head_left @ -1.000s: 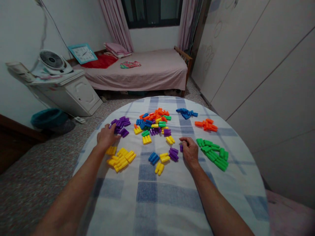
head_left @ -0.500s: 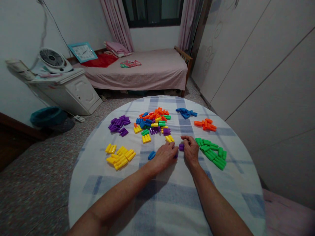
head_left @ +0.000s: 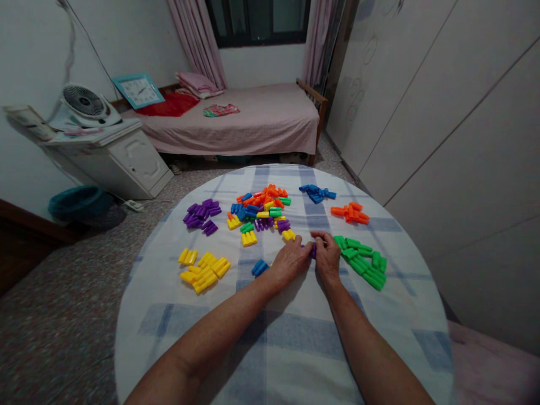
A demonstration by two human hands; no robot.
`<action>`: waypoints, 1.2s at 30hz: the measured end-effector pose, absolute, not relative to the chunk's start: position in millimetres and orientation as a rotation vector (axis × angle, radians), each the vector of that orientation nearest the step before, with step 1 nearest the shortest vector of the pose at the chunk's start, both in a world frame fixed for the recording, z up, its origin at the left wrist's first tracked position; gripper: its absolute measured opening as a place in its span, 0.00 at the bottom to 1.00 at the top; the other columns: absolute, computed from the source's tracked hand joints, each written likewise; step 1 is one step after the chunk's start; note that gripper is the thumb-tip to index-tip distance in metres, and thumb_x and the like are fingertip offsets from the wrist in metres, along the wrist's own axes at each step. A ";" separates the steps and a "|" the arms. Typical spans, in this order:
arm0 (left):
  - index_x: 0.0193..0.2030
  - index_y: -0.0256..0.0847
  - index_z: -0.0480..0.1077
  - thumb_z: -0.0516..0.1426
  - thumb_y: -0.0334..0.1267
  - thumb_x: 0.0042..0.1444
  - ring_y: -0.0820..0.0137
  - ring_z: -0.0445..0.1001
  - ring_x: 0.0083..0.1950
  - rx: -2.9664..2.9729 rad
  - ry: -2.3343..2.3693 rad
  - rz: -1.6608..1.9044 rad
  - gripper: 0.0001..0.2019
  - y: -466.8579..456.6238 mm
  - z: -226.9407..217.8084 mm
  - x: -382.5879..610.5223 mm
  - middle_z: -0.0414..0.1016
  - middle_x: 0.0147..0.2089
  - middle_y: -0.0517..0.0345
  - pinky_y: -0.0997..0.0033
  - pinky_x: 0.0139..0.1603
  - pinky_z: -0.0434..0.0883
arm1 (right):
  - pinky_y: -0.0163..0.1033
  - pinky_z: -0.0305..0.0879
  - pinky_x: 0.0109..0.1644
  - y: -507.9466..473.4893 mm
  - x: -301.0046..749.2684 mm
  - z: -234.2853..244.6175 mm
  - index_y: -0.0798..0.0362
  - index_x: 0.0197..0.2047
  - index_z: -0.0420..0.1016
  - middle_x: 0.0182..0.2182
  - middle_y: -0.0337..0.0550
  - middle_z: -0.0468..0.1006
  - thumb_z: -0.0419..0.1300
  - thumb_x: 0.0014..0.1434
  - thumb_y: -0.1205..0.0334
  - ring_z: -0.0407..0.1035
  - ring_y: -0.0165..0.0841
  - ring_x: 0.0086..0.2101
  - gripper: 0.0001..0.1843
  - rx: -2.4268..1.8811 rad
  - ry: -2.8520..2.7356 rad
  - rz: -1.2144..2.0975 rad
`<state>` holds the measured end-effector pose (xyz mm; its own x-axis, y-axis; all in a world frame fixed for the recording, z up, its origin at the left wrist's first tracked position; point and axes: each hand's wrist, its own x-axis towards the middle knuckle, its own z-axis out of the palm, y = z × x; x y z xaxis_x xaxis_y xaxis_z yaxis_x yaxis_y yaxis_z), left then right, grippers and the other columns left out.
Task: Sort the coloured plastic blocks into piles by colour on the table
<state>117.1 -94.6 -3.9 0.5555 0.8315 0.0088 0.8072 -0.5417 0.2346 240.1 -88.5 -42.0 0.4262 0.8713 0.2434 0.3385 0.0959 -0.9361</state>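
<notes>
Both bare hands meet over the checked tablecloth (head_left: 320, 343), nearer the person than the mixed heap (head_left: 266, 197) of coloured blocks and a little to its right. Between them is a purple block (head_left: 313, 252), partly covered by the fingers. The right hand (head_left: 328, 256) has its fingers curled in against the block's right side; the left hand (head_left: 291, 261) lies palm down, its fingertips drawn together at the left side. How firmly either one grips cannot be told. A blue block (head_left: 259, 268) lies on the near side of the heap, just beside the left forearm. Left of the heap is a purple pile (head_left: 200, 214), and to its near left a yellow pile (head_left: 206, 274). Right of the heap lie a blue pile (head_left: 316, 193) and, farther out, an orange pile (head_left: 351, 214); a green pile (head_left: 363, 264) spreads to its near right, just beyond the right hand. Well past the heap stands a bed (head_left: 261, 121).
</notes>
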 end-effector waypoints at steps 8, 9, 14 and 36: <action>0.56 0.41 0.64 0.45 0.36 0.65 0.62 0.72 0.43 2.542 1.381 0.139 0.16 -87.8 0.2 134.5 0.65 0.47 0.45 0.64 0.41 0.69 | 0.41 0.61 0.52 -85.8 243.3 -42.4 0.54 0.40 0.75 0.41 0.46 0.77 0.49 0.58 0.51 0.69 0.36 0.44 0.19 -1.451 -1.072 0.592; 0.56 0.40 0.65 0.46 0.36 0.65 0.61 0.72 0.44 2.537 1.390 0.134 0.16 -86.8 0.0 136.1 0.65 0.47 0.44 0.63 0.41 0.69 | 0.41 0.61 0.52 -85.7 243.7 -42.3 0.54 0.40 0.74 0.41 0.47 0.77 0.49 0.58 0.50 0.68 0.36 0.44 0.20 -1.442 -1.073 0.601; 0.53 0.37 0.66 0.53 0.41 0.60 0.61 0.74 0.43 2.535 1.358 0.137 0.16 -86.8 0.1 141.7 0.67 0.48 0.45 0.64 0.40 0.71 | 0.42 0.62 0.50 -87.6 244.1 -39.7 0.55 0.41 0.74 0.41 0.48 0.76 0.47 0.60 0.47 0.68 0.36 0.43 0.23 -1.415 -1.055 0.632; 0.31 0.35 0.69 0.60 0.42 0.53 0.57 0.73 0.43 2.107 2.408 0.518 0.11 6.1 22.9 -144.0 0.70 0.38 0.47 0.53 0.46 0.70 | 0.39 0.66 0.41 -85.0 240.3 -47.0 0.55 0.41 0.75 0.40 0.47 0.76 0.47 0.60 0.49 0.69 0.34 0.39 0.22 -1.456 -1.148 0.583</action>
<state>-144.0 6.1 22.9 -0.1520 0.9476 0.2809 0.9793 0.1060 0.1723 240.3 -85.0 -47.0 0.4014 0.8829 0.2437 0.3243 0.1118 -0.9393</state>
